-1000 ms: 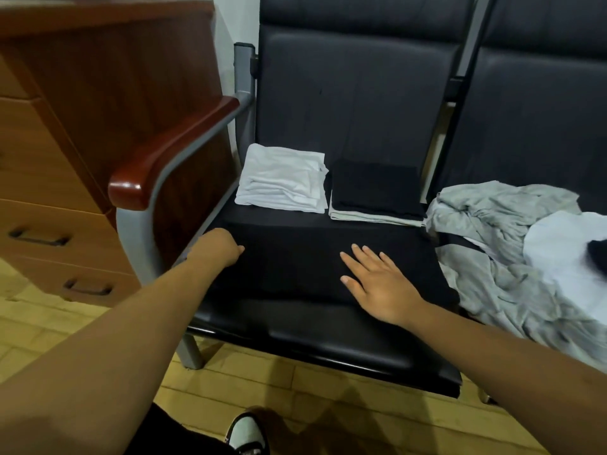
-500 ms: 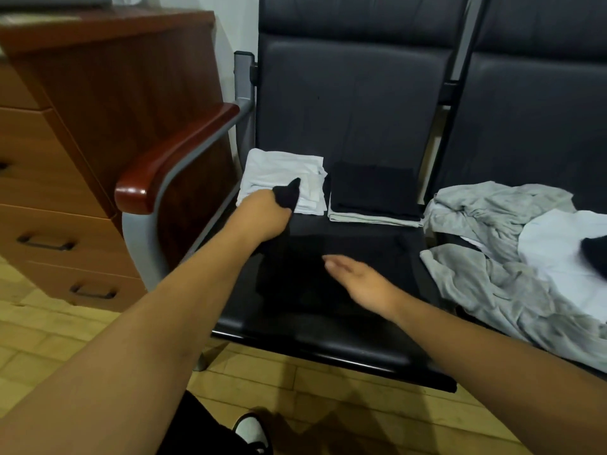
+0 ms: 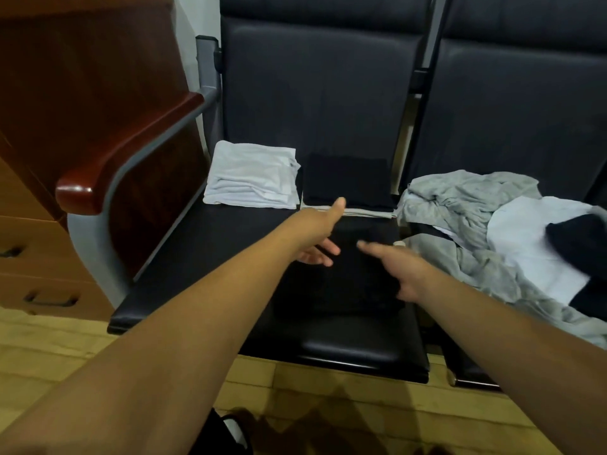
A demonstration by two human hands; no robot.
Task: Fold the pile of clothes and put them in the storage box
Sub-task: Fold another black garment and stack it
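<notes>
Black garment (image 3: 348, 277), partly folded, lies flat on the front of the black chair seat (image 3: 184, 267); its outline is hard to separate from the dark upholstery. Left hand (image 3: 320, 238) hovers over its rear edge, fingers (image 3: 323, 254) spread and holding nothing. Right hand (image 3: 394, 270) is above the garment's right side, motion-blurred, fingers loosely extended and empty. Behind lie a folded white stack (image 3: 253, 178) and a folded black stack (image 3: 349, 182); an unfolded grey pile (image 3: 460, 205) covers the adjacent seat. No storage box is visible. The fabric is judged light, soft and limp; take hold at corners or along a folded edge, supporting both ends.
</notes>
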